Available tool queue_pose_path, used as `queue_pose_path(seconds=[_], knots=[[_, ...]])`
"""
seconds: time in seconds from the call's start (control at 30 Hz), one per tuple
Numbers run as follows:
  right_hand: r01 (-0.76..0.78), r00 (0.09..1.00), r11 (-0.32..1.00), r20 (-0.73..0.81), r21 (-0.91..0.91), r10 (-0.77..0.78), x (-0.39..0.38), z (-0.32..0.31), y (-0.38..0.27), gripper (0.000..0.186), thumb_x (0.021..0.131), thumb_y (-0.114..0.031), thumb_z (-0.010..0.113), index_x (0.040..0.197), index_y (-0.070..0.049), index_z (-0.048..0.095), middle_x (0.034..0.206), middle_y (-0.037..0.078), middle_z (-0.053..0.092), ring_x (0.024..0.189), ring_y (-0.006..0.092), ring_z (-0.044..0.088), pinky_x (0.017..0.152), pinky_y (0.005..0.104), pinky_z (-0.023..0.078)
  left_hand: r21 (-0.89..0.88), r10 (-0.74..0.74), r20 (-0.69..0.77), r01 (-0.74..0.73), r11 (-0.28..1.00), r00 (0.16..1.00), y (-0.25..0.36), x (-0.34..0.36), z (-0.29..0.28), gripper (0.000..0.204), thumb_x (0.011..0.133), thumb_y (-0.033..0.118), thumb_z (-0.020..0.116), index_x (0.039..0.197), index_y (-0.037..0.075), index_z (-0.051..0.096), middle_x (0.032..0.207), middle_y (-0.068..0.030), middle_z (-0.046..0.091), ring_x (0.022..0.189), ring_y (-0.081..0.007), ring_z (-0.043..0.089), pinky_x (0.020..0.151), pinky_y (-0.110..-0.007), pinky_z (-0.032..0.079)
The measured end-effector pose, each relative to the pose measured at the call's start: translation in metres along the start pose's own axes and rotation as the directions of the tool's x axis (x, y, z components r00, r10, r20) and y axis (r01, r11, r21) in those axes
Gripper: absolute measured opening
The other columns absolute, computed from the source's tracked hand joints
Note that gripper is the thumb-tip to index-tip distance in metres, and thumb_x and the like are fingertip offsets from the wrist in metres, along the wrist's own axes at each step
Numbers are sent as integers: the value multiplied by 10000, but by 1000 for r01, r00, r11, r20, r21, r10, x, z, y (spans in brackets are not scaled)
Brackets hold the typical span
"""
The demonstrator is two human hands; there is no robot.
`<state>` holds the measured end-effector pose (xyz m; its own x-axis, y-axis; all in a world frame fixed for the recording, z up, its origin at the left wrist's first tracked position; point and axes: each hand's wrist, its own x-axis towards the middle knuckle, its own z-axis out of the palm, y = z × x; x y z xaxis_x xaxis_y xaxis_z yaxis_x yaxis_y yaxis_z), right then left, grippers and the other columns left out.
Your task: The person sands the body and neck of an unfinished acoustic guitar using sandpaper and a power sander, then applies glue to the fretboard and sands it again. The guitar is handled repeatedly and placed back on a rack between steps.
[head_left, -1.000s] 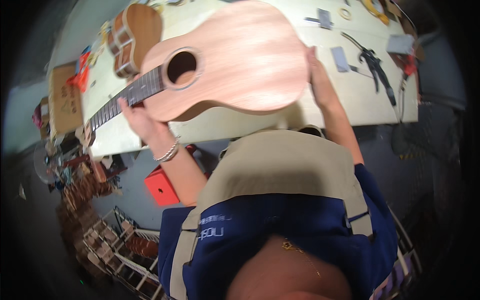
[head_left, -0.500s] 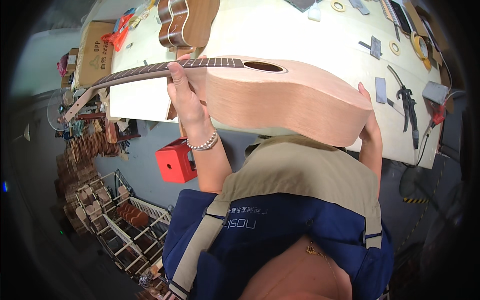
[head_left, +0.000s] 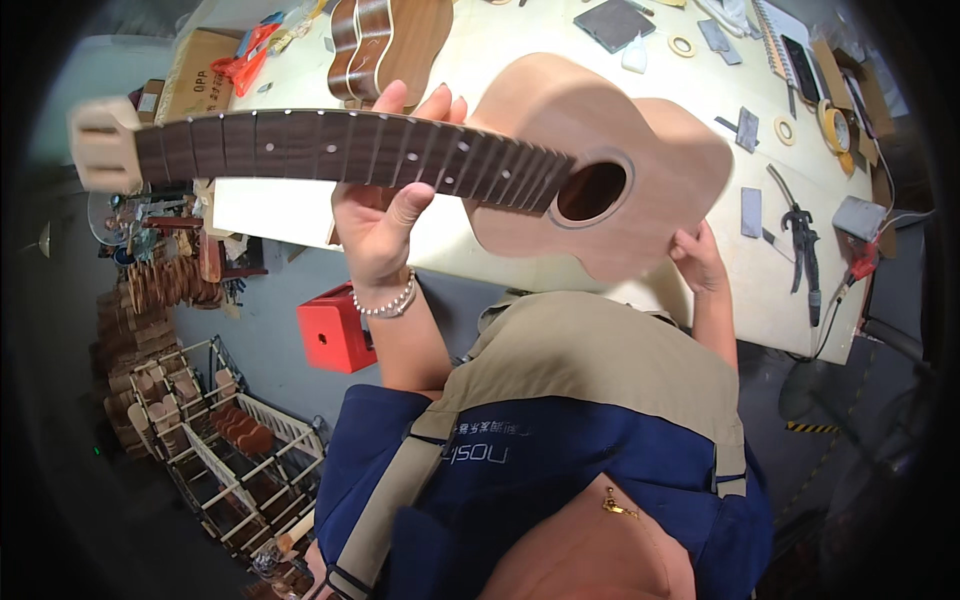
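An unfinished pale-wood guitar [head_left: 690, 160] is raised over the white worktable [head_left: 275, 210], its soundhole upward, its dark fretboard and slotted headstock reaching left. My left hand [head_left: 385, 230] is closed round the neck, thumb on the near side and fingertips showing above the fretboard. My right hand [head_left: 697, 255] grips the lower edge of the body at the right, fingers curled; some fingers are hidden. A brown finished small guitar [head_left: 390, 45] lies beyond, at the back left of the table.
Cardboard box [head_left: 197, 85] and red bag [head_left: 250, 60] at the back left; tape rolls [head_left: 783, 130], black blow gun [head_left: 800, 250], grey blocks [head_left: 750, 210] and metal box [head_left: 857, 218] at the right. Red stool [head_left: 330, 330] below the table; rack of wooden parts [head_left: 225, 430] at lower left.
The guitar has been turned: from face up, through side-on, to a tilt with the fretboard facing me and the headstock raised higher at the left. My left hand still grips the neck.
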<state>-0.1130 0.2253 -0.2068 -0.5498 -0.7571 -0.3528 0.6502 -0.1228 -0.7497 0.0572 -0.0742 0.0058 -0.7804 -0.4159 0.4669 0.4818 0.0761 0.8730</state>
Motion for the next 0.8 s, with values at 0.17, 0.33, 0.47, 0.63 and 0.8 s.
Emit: queue_pose_path(seconds=[0.17,0.33,0.47,0.63,0.8], knots=[[177,961,975,-236,135,-142,19,-4,40,618,784,-180,711,1316,-70,416,1238,77,498,1112,196,511,917,363,468,104,13,-91,-3,995,996,1,7,35,613,880,-80,470,1415,-24,178,1233,-294,514,1085,-248,581,906,-297,464],[193,953,980,-231,-39,-197,19,16,42,632,735,-80,727,1300,-119,447,1262,29,484,1157,212,485,952,394,455,132,54,-32,-49,990,998,-6,6,38,808,879,302,616,1447,50,100,1184,-230,576,794,-62,541,732,-185,425],[208,960,971,-166,-120,-227,14,41,25,661,687,-126,766,1272,-124,458,1164,18,524,1047,172,522,866,355,472,110,37,-48,-31,993,998,-2,5,48,784,888,277,604,1443,54,96,1182,-223,578,978,-133,588,818,-225,449],[222,957,943,-129,-247,-259,19,36,34,654,654,-155,781,1228,-118,469,1008,-6,554,880,124,523,737,315,457,105,26,-41,-21,994,999,1,3,50,731,896,207,598,1432,48,128,1160,-209,592,1012,-163,595,842,-251,464],[182,979,947,-45,-263,-200,22,30,47,486,687,-67,758,1133,-99,567,1019,4,594,944,136,547,823,315,477,235,54,10,-55,970,998,5,10,65,620,863,116,635,1359,11,277,1118,-175,618,991,-159,603,824,-253,478]])
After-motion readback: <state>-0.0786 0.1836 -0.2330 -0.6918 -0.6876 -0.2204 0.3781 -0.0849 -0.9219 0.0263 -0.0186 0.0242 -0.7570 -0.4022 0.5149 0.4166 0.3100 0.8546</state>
